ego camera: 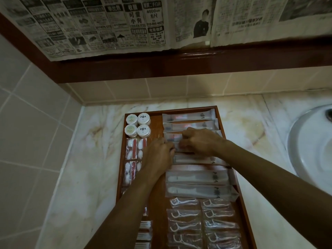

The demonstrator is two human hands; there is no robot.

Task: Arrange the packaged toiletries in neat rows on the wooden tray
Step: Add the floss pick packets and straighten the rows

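A wooden tray point(220, 119) lies on the marble counter and holds rows of packaged toiletries. Long toothbrush packets point(188, 117) run across its far right side, comb packets point(197, 178) lie below them, and floss-pick packets point(185, 215) fill the near right. Several round white soap packs point(138, 125) sit at the far left, above cotton-bud packets point(132, 147). My left hand point(158, 153) and my right hand point(199, 141) both grip one toothbrush packet point(177, 146) in the middle of the tray, one at each end. My hands hide most of this packet.
A white sink basin point(310, 141) lies at the right of the counter point(89, 159). Tiled walls close in the left and back. A dark wooden ledge point(161, 69) runs above, with newspaper sheets point(107, 24) covering the surface over it.
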